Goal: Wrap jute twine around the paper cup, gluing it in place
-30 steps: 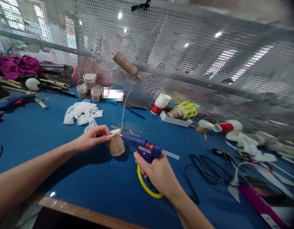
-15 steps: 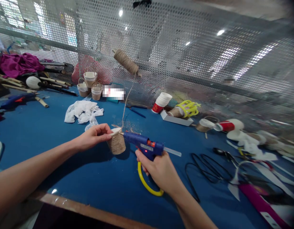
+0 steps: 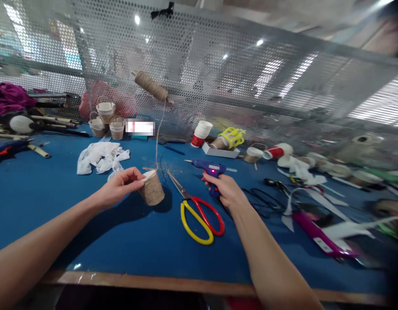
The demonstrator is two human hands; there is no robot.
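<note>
Between thumb and fingers, my left hand (image 3: 124, 185) pinches the white rim of a paper cup (image 3: 152, 189) wrapped in brown twine. The cup leans to one side above the blue table. A strand of twine (image 3: 158, 142) runs from its rim up to a spool (image 3: 151, 86) by the mesh panel. My right hand (image 3: 226, 188) grips the handle of a blue glue gun (image 3: 208, 167); a red light glows on its side and its nozzle points left, apart from the cup. Scissors (image 3: 199, 217) with one yellow and one red handle lie slightly parted between my hands.
Behind the blue table (image 3: 121, 254) rises a perforated metal panel (image 3: 199, 56). Small twine-wrapped baskets (image 3: 106, 113) and a crumpled white cloth (image 3: 100, 158) are at the back left. Stacked paper cups (image 3: 202, 132), a black cable (image 3: 263, 200) and a purple tool (image 3: 318, 234) lie rightward.
The glue gun in my right hand has moved right, away from the cup's rim, uncovering the scissors. My left hand still holds the cup. The whole view has shifted to the right.
</note>
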